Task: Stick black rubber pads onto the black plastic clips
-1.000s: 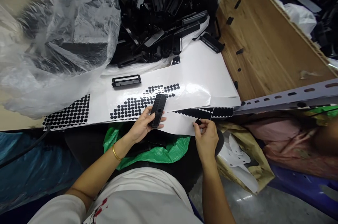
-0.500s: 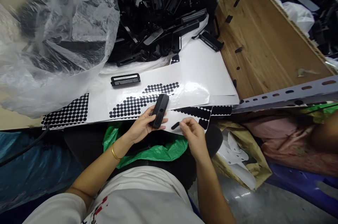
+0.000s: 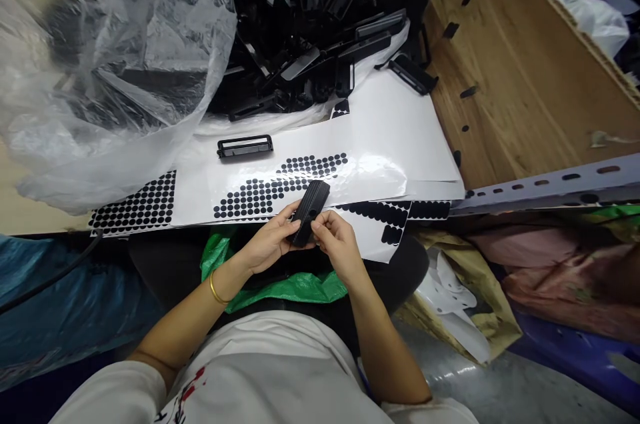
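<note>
Both hands grip one ribbed black plastic bar (image 3: pixel 310 212); left hand (image 3: pixel 270 244) clamped beneath; right hand (image 3: pixel 337 245) pinching its edge.

Behind the sticker sheets (image 3: pixel 380 137) lies the parts pile (image 3: pixel 320 17), a board (image 3: pixel 520 91) to its right.

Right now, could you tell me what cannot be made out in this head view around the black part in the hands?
- Whether a pad sits under the right hand fingertips: they cover that spot on the ribbed black part.
- The part's lower end: wrapped by the left hand.
- The black pieces inside the clear plastic bag: blurred by wrinkled film.
- The pile of black parts: cut off by the top edge.
</note>
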`<move>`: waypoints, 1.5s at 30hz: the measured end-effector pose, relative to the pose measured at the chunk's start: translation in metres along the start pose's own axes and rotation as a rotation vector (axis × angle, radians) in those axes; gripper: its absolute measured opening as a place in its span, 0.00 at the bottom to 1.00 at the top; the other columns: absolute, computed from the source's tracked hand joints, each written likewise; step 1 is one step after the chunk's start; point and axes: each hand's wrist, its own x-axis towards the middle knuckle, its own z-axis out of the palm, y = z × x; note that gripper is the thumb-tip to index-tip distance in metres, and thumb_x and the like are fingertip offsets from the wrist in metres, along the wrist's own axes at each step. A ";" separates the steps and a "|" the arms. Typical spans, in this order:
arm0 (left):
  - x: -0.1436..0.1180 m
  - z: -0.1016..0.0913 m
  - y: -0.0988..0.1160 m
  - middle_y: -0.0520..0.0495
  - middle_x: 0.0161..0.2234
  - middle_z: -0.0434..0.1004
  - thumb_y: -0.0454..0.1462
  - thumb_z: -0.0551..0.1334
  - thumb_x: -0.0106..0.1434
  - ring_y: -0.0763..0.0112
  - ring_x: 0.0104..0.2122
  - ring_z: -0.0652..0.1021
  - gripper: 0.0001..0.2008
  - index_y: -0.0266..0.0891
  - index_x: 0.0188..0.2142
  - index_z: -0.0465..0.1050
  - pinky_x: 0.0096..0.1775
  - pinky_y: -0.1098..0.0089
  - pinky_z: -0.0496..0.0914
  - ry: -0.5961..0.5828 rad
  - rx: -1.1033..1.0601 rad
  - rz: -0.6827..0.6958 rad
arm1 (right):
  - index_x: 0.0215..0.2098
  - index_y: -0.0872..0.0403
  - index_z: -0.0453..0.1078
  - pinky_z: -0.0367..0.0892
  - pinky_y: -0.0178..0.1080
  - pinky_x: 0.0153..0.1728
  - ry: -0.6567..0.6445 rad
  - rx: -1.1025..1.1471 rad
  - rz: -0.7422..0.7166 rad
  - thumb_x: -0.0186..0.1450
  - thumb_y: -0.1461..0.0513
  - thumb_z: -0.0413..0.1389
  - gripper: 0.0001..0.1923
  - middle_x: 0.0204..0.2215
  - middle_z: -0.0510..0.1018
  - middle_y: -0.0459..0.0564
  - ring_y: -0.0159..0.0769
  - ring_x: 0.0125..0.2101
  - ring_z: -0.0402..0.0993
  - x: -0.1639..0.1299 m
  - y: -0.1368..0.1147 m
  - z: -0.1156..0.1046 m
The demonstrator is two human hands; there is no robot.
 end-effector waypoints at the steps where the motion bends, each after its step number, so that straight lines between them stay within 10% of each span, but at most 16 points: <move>1: 0.000 0.000 0.000 0.47 0.43 0.76 0.35 0.63 0.59 0.68 0.38 0.78 0.20 0.45 0.51 0.69 0.47 0.58 0.72 -0.001 0.002 -0.005 | 0.23 0.52 0.61 0.49 0.31 0.17 -0.006 -0.001 0.003 0.57 0.55 0.55 0.11 0.16 0.61 0.39 0.26 0.16 0.53 0.000 0.000 0.000; 36: -0.002 0.000 -0.006 0.45 0.52 0.72 0.34 0.65 0.56 0.61 0.49 0.73 0.30 0.46 0.57 0.63 0.45 0.65 0.72 0.057 0.180 0.079 | 0.28 0.51 0.58 0.62 0.35 0.24 0.098 -0.349 -0.165 0.60 0.60 0.50 0.05 0.22 0.66 0.42 0.30 0.21 0.62 0.000 0.003 0.015; 45: -0.025 -0.033 0.034 0.43 0.40 0.80 0.40 0.64 0.57 0.61 0.41 0.78 0.13 0.39 0.41 0.78 0.45 0.65 0.71 -0.036 0.898 0.144 | 0.38 0.51 0.57 0.61 0.35 0.26 0.335 -0.395 -0.361 0.62 0.62 0.50 0.07 0.25 0.66 0.42 0.30 0.22 0.62 0.015 -0.003 -0.003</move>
